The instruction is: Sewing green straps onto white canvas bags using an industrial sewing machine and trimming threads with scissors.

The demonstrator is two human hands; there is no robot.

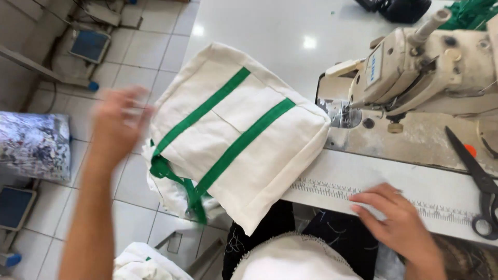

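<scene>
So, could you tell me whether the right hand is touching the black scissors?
Apart. The head view shows the right hand flat on the table edge, with bare white surface between it and the black scissors.

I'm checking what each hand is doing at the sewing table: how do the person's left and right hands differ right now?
The left hand is raised, blurred and open beside the cream canvas bag with green straps, at its left edge over the tiled floor; the right hand is sharp, lying palm down on the white table edge with its printed ruler strip. The left is nearest the bag; the right is apart from it, nearer the black scissors. Both are bare and hold nothing.
</scene>
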